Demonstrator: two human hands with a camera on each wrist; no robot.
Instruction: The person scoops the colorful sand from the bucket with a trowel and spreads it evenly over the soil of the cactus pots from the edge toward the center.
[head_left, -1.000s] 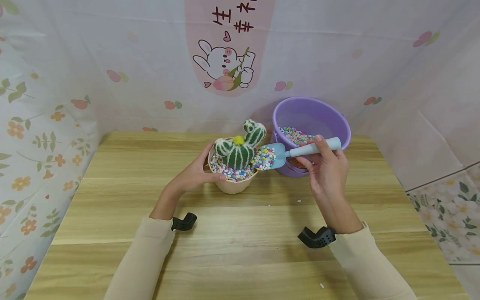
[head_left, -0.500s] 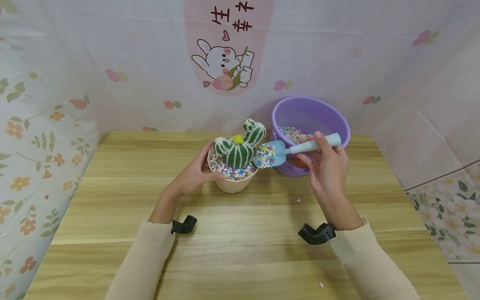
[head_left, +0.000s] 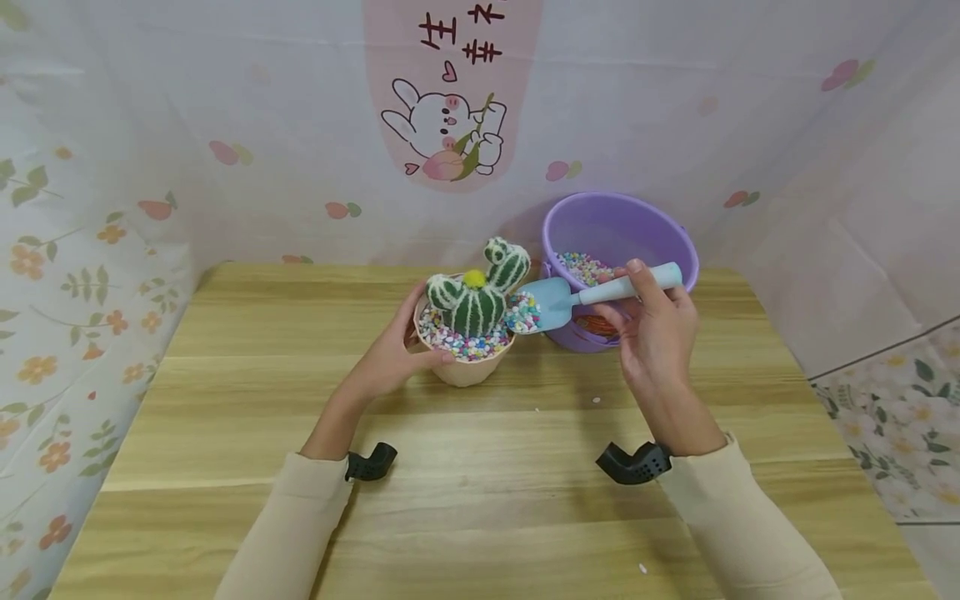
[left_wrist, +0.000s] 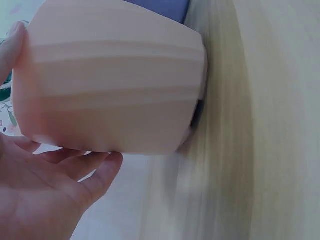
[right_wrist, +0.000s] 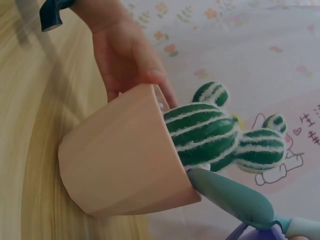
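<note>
A peach pot (head_left: pixel 465 368) stands on the wooden table (head_left: pixel 480 500); it holds a green knitted cactus (head_left: pixel 480 296) with a yellow top amid coloured pebbles (head_left: pixel 450 340). My left hand (head_left: pixel 393 354) grips the pot's left side; the left wrist view shows the pot (left_wrist: pixel 110 90) against my palm. My right hand (head_left: pixel 652 333) holds a light blue scoop (head_left: pixel 592 296) by its handle. Its blade, tipped over the pot's right rim, still carries some pebbles. The right wrist view shows the pot (right_wrist: pixel 125 160), the cactus (right_wrist: pixel 210 135) and the scoop's underside (right_wrist: pixel 235 197).
A purple bucket (head_left: pixel 622 242) with more coloured pebbles stands at the back right, just behind the scoop. A few stray pebbles (head_left: pixel 597 401) lie on the table. Patterned sheeting walls in the back and both sides.
The scoop has moved left over the pot's rim and tipped. Most of its pebbles have slid off the blade into the pot. My left hand stays on the pot.
</note>
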